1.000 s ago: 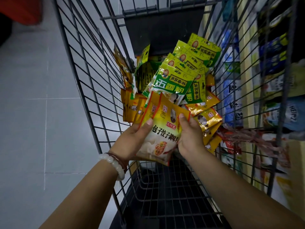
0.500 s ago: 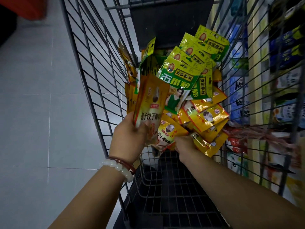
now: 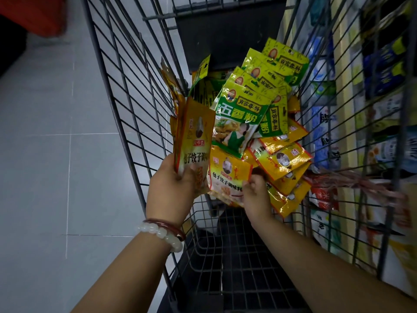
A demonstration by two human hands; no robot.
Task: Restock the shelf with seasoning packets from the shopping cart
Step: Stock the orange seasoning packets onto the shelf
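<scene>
The left hand [image 3: 171, 188] gripped an upright orange packet [image 3: 194, 136]; the right hand [image 3: 256, 193] pinched a second packet [image 3: 228, 175] on the cart's [image 3: 117, 91] heap beside it. Slick foil could slip from so thin a pinch, dragging neighbouring packets down.

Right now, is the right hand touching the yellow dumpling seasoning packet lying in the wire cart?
Touching. The head view shows the right hand with fingers curled onto the yellow packet's lower edge, pinching it.

Counting two hands [image 3: 171, 188] at one wire cart [image 3: 126, 91]; seeing at least five green packets [image 3: 239, 118], roughly eight yellow packets [image 3: 282, 159], exact totals hidden by overlap; showing two bracelets [image 3: 162, 231] on one wrist.
</scene>
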